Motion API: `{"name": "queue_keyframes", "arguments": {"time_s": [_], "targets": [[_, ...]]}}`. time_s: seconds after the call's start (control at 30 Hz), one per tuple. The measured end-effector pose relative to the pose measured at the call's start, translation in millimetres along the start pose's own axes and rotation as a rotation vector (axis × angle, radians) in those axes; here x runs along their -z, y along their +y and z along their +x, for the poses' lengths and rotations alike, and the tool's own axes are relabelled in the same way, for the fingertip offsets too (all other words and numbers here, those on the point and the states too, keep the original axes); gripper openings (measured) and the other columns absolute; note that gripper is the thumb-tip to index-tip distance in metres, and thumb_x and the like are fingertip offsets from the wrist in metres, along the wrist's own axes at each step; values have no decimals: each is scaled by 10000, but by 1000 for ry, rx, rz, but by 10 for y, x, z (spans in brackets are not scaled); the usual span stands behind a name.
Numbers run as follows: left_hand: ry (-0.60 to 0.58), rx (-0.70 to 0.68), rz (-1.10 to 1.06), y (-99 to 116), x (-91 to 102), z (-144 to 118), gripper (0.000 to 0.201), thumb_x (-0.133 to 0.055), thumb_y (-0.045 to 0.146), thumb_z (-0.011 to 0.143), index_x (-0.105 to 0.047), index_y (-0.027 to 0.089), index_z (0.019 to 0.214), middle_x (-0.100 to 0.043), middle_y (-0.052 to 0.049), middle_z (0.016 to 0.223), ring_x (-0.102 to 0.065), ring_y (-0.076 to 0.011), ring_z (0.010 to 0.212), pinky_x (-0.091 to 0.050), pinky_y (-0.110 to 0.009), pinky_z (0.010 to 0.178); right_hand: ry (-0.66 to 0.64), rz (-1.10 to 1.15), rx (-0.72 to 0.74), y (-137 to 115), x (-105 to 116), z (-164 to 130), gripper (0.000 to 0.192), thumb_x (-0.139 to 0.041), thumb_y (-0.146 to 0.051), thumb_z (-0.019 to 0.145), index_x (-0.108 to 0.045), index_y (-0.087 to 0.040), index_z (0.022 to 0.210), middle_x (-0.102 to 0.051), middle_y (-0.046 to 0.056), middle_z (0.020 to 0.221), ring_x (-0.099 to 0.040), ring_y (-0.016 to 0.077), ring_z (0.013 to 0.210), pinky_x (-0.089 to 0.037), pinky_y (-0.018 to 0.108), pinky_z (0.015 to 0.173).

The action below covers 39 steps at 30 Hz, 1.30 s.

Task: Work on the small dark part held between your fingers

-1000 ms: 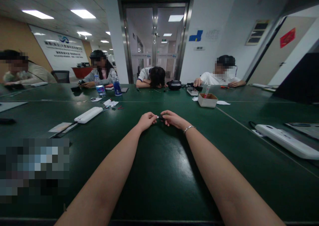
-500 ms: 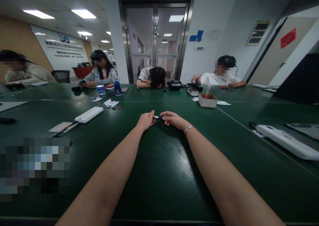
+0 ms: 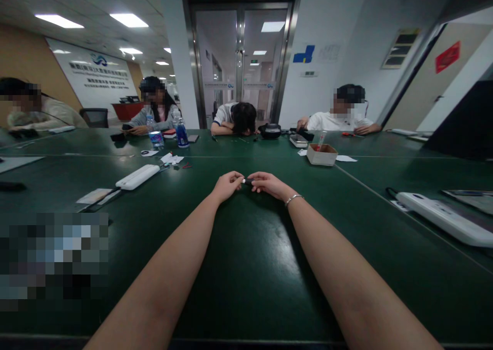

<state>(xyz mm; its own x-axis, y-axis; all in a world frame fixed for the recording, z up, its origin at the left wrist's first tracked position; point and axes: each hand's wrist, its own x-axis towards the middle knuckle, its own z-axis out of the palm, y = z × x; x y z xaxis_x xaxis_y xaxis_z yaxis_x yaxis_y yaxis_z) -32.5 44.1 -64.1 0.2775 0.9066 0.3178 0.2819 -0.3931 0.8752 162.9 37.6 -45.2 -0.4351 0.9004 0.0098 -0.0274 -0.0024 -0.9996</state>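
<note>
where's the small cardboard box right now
In the head view the cardboard box sits on the green table, beyond and to the right of the right hand, beside a white paper scrap.

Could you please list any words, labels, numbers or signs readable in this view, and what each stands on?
None can be read.
Wall banner: logo and lines of characters, too blurred.
Red door sign: no legible characters.
Water bottle label: too small.
Small dark thing between left hand and right hand: no visible marking.

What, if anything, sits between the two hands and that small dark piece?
Nothing visible. The left hand and right hand both pinch the small dark piece directly above the green table.
</note>
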Motion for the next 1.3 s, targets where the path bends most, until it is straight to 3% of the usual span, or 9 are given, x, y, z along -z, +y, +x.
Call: {"name": "queue_keyframes", "arguments": {"time_s": [0.33, 0.47, 0.57, 0.67, 0.83, 1.03, 1.3], "targets": [[-5, 33, 104, 6, 18, 1, 406, -488, 544, 799, -587, 164, 697, -607, -11, 591, -560, -117, 537, -431, -245, 571, -8, -1, 4, -1, 5, -5, 218, -565, 27, 775, -595, -106, 945, -632, 29, 736, -622, 89, 614, -490, 139, 520], [-7, 78, 57, -1, 16, 9, 467, -460, 585, 798, -619, 149, 739, -638, -38, 631, -580, -129, 559, -441, -253, 575, -15, 2, -1, 0, 5, -2, 214, -564, 26, 779, -593, -110, 942, -631, 26, 720, -623, 88, 610, -497, 137, 520], [10, 128, -54, 26, 14, 10, 465, -435, 547, 826, -643, 134, 872, -648, -53, 682, -591, -129, 591, -448, -249, 575, -6, 7, 2, 6, 9, 3, 206, -573, 23, 779, -593, -114, 932, -635, 31, 731, -624, 88, 608, -501, 137, 515], [38, 127, -132, 65, 21, 1, 337, -527, 418, 801, -624, 144, 972, -643, -44, 750, -589, -120, 628, -444, -232, 570, 10, 9, -1, 11, 15, 4, 196, -582, 14, 784, -596, -119, 926, -632, 28, 718, -628, 94, 614, -512, 142, 517], [43, 57, -141, 112, 25, -29, 248, -631, 252, 711, -612, 145, 934, -604, -13, 676, -565, -117, 640, -441, -231, 593, 13, 14, -5, 8, 19, -3, 200, -592, 11, 780, -589, -119, 932, -635, 33, 741, -639, 97, 629, -524, 142, 533], [47, 52, -183, 130, 27, -23, 232, -667, 249, 689, -624, 122, 879, -637, -38, 727, -573, -121, 657, -462, -273, 676, 9, -25, -15, 27, 4, 24, 227, -612, 24, 749, -566, -115, 922, -653, 37, 753, -654, 104, 643, -528, 141, 537], [-60, -3, -122, 74, -9, 7, 298, -693, 304, 687, -649, 121, 918, -675, -69, 805, -602, -144, 724, -469, -288, 723, 38, -316, 9, 59, -67, 109, 224, -715, 0, 658, -588, -112, 804, -613, -19, 606, -547, 52, 431, -431, 109, 364]]}}
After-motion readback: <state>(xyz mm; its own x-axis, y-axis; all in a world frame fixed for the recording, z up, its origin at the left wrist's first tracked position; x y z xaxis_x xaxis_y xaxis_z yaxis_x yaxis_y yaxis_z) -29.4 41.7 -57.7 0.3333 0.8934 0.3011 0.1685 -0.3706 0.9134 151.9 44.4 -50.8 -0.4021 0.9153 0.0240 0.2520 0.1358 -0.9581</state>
